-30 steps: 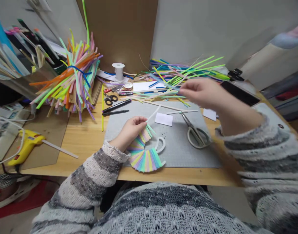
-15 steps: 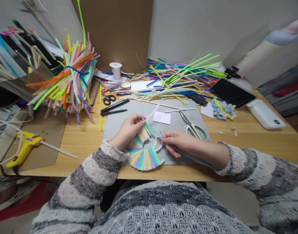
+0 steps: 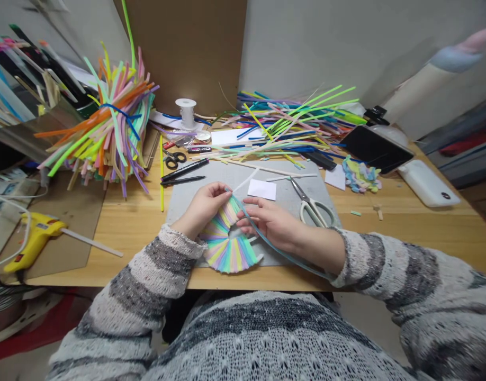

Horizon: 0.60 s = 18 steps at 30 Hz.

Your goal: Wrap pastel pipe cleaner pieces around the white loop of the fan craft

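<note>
A curved piece wrapped in pastel stripes point(image 3: 232, 255) lies over the grey mat point(image 3: 187, 203) near the table's front edge. My left hand point(image 3: 207, 203) pinches its upper end, where a white strip sticks out and a blue-green strand point(image 3: 262, 236) starts. That strand runs down to the right, past my right hand and towards the right sleeve. Beside the curved piece is my right hand point(image 3: 270, 219), its fingers apart, with the fingertips near the striped upper part. Whether they touch it is unclear.
White-handled scissors point(image 3: 316, 211) and a white card point(image 3: 262, 189) lie on the mat. Loose coloured stems point(image 3: 302, 124) are heaped behind. A tied bundle point(image 3: 116, 121) stands at left, near a yellow glue gun point(image 3: 32, 238). A phone point(image 3: 376, 148) leans at right.
My right hand has moved left and up to the curved piece, and its pinch on the strand has opened. The strand now hangs in a looser curve. The view has shifted slightly.
</note>
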Tool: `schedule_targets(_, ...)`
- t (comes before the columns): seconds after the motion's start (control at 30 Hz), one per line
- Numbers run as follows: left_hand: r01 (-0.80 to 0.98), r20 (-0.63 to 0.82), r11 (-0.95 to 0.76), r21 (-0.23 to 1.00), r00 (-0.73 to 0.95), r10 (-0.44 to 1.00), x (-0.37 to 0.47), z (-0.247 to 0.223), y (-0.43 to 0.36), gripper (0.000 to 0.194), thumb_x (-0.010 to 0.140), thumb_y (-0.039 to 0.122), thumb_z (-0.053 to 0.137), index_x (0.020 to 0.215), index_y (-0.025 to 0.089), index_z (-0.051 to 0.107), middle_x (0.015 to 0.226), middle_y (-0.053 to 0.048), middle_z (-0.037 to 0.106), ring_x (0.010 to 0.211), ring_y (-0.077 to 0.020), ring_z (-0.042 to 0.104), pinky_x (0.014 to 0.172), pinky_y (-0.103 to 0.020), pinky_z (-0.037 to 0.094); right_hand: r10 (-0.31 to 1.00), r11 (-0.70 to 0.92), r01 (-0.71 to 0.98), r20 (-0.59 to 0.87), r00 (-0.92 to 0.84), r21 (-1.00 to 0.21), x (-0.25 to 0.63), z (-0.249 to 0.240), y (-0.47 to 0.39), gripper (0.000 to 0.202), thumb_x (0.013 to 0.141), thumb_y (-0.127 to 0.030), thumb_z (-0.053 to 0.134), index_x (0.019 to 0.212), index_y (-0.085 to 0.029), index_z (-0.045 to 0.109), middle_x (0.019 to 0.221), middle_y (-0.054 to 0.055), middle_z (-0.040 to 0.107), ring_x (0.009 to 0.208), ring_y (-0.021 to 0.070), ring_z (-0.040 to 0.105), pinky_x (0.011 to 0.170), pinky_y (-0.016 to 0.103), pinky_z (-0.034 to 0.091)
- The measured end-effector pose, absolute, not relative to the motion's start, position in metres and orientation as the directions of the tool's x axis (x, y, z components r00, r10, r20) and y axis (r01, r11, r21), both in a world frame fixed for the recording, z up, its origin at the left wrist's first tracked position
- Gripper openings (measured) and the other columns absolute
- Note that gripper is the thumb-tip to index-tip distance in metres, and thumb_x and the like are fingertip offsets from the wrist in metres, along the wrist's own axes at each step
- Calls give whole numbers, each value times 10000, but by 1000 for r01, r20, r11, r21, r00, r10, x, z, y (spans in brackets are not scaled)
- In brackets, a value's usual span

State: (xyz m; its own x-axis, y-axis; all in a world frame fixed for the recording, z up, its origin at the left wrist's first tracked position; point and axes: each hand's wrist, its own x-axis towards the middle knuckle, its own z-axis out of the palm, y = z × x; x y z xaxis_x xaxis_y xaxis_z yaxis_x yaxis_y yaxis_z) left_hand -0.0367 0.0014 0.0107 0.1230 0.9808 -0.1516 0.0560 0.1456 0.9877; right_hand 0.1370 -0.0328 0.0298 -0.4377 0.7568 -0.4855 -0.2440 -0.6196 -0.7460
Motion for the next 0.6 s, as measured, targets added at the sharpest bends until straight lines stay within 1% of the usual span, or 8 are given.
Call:
schedule_targets(0.1, 119, -149, 143, 983, 37, 988, -44, 8, 8, 139, 706, 262, 632, 766, 148, 582, 627, 38, 494, 540, -83, 407, 519, -217, 304, 814, -552, -226, -459, -357, -803, 141, 29, -49, 466, 768, -187, 609, 1168, -236, 375, 1045, 66, 548, 870, 163, 620, 756, 316, 521)
schedule_targets(0.13, 146, -141, 138, 980, 11, 990, -47, 6, 10, 130, 712, 258, 623, 764, 147, 579, 624, 38, 489, 540, -85, 406, 517, -219, 303, 820, -526, -169, -444, -361, -834, 146, 30, -55, 491, 755, -185, 614, 1180, -242, 376, 1090, 73, 529, 923, 175, 612, 786, 325, 517)
schedule_targets(0.2, 200, -102, 109, 974, -46, 994, -50, 3, 13, 119, 712, 248, 617, 760, 147, 578, 638, 31, 500, 558, -91, 421, 526, -220, 308, 793, -443, 44, -414, -447, -896, 161, 34, -64, 448, 750, -192, 613, 1160, -237, 435, 1142, 86, 523, 1025, 204, 581, 856, 350, 497)
schedule_targets(0.3, 247, -85, 91, 965, -34, 996, -50, 3, 12, 123, 723, 261, 613, 766, 149, 586, 650, 26, 509, 571, -98, 429, 537, -222, 316, 665, -92, 410, -362, -653, -907, 188, 47, -66, 352, 769, -223, 620, 1116, -240, 564, 1130, 87, 592, 1051, 230, 558, 908, 371, 453)
schedule_targets(0.37, 211, -87, 75, 975, 47, 995, -47, 7, 9, 130, 715, 256, 621, 782, 148, 592, 675, 22, 526, 587, -98, 441, 550, -224, 327, 579, 174, 514, -335, -743, -840, 200, 58, -59, 334, 780, -257, 634, 1114, -261, 618, 1111, 75, 630, 972, 224, 578, 853, 358, 448)
schedule_targets(0.43, 159, -80, 55, 986, 154, 985, -43, 11, 5, 128, 710, 249, 631, 775, 148, 587, 681, 21, 533, 600, -98, 452, 571, -226, 344, 540, 316, 554, -334, -773, -771, 203, 65, -46, 218, 808, -295, 610, 1013, -253, 673, 966, 57, 676, 811, 195, 592, 732, 326, 443)
schedule_targets(0.5, 130, -62, 33, 991, 228, 972, -39, 14, 2, 120, 714, 246, 633, 771, 151, 588, 686, 18, 541, 612, -100, 464, 592, -229, 361, 604, 332, 563, -288, -743, -756, 194, 62, -30, 173, 852, -322, 546, 895, -224, 683, 801, 36, 675, 694, 167, 569, 652, 298, 416)
schedule_targets(0.6, 134, -39, 3, 991, 269, 962, -36, 15, -1, 102, 728, 241, 626, 776, 156, 599, 713, 4, 564, 651, -111, 492, 625, -235, 385, 829, 259, 508, -81, -554, -821, 167, 40, -8, 188, 844, -328, 537, 910, -186, 641, 770, 24, 646, 687, 145, 548, 630, 271, 401)
